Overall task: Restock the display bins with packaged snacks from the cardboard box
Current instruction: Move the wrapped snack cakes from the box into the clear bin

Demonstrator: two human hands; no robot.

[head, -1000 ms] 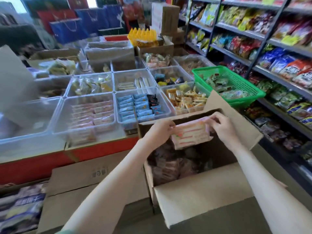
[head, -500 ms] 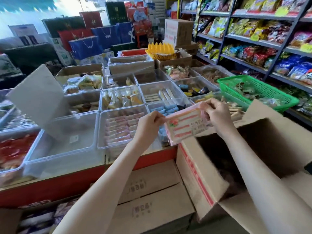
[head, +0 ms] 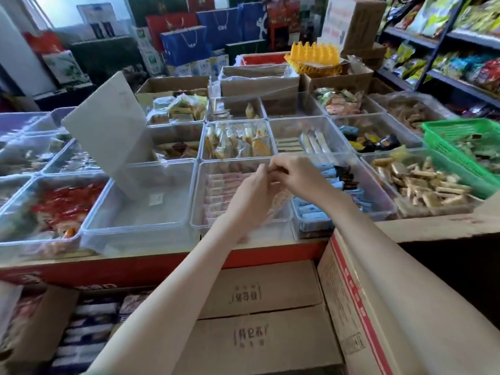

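Both hands meet above the clear bin [head: 195, 201] that holds rows of pink-striped packets. The left hand [head: 250, 193] and the right hand [head: 303, 175] have curled fingers and pinch one snack pack [head: 280, 200] between them, over this bin's right half. The pack is blurred. The open cardboard box [head: 378, 293] stands just right of the bin, nearer to the camera.

Nothing reads cleanly for me here. The two flat brown cardboard cartons [head: 259, 315] each bear a dark stamped mark (characters, too blurred), and the print on the open red-striped cardboard box [head: 351, 301] is a smear.
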